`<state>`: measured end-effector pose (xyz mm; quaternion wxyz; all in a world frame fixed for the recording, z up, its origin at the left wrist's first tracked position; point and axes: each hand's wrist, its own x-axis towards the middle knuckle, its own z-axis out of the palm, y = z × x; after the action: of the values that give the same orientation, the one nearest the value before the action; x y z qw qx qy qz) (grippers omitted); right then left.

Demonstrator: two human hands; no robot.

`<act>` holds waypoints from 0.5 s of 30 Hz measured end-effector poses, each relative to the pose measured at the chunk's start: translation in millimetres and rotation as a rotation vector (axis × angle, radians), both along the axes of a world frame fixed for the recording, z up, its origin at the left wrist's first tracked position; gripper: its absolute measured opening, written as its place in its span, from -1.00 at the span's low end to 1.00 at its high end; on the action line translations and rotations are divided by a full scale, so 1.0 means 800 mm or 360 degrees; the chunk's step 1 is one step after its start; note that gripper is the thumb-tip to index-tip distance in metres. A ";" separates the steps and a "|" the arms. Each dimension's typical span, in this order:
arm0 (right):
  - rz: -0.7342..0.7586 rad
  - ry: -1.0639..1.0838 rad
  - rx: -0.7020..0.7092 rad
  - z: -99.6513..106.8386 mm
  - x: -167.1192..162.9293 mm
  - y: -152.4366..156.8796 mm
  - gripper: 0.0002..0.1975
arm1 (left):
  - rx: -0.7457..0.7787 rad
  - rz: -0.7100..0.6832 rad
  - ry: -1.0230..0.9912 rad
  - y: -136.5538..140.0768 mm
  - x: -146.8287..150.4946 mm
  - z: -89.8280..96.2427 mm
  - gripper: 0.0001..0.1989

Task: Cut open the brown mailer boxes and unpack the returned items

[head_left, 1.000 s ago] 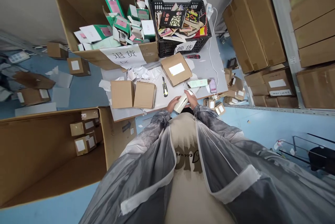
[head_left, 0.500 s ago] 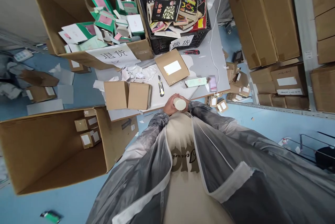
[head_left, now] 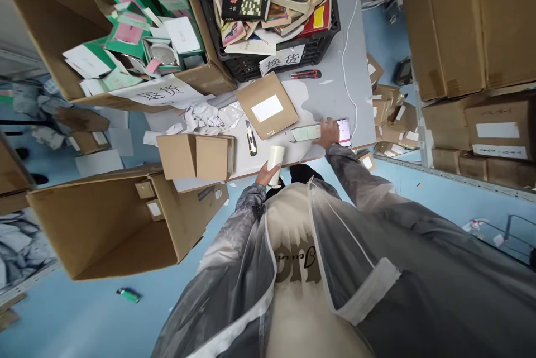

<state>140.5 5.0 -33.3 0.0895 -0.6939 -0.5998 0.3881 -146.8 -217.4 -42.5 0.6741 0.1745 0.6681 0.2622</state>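
Note:
My left hand [head_left: 266,173] is wrapped round a white cylindrical bottle [head_left: 275,160], held tilted at the table's front edge. My right hand [head_left: 328,133] has its fingers closed over the right end of a slim pale-green box [head_left: 305,133], which lies on the table; the hand hides that end. A phone with a lit screen [head_left: 344,132] lies just right of this hand. Between the hands and the back of the table are a flat cardboard parcel [head_left: 268,105] with a white label and a yellow-black box cutter [head_left: 251,139].
Two small brown cartons [head_left: 195,157] stand at the table's left front. Behind are a big carton [head_left: 209,79] of green-white boxes and a black crate [head_left: 310,55] of books. A red cutter [head_left: 306,74] and white cable [head_left: 345,76] lie rightward. A large open carton [head_left: 167,224] stands lower left.
My hands have parted. The left now holds the bottle alone, slightly left and tilted; the right has reached out to the pale-green box. The view has shifted closer to the table.

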 end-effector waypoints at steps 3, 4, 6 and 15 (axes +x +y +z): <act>-0.0082 0.0096 -0.0173 -0.025 0.025 0.025 -0.59 | -0.0138 0.0059 -0.0071 -0.013 -0.005 0.014 0.05; -0.0073 0.0078 -0.0235 -0.031 0.031 0.029 -0.71 | -0.0135 0.0091 -0.0097 -0.016 -0.005 0.019 0.05; -0.0025 0.0047 -0.0321 -0.040 0.039 0.032 -0.79 | -0.0101 0.0133 -0.0091 -0.021 -0.004 0.028 0.03; 0.0152 0.0328 -0.0062 0.026 0.034 -0.025 -0.45 | 0.0925 -0.0206 0.0514 0.000 -0.042 0.125 0.15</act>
<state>167.5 -15.2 -12.5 0.1188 -0.6226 -0.6121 0.4729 -180.6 -217.6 57.5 0.4969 0.4406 0.6511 0.3674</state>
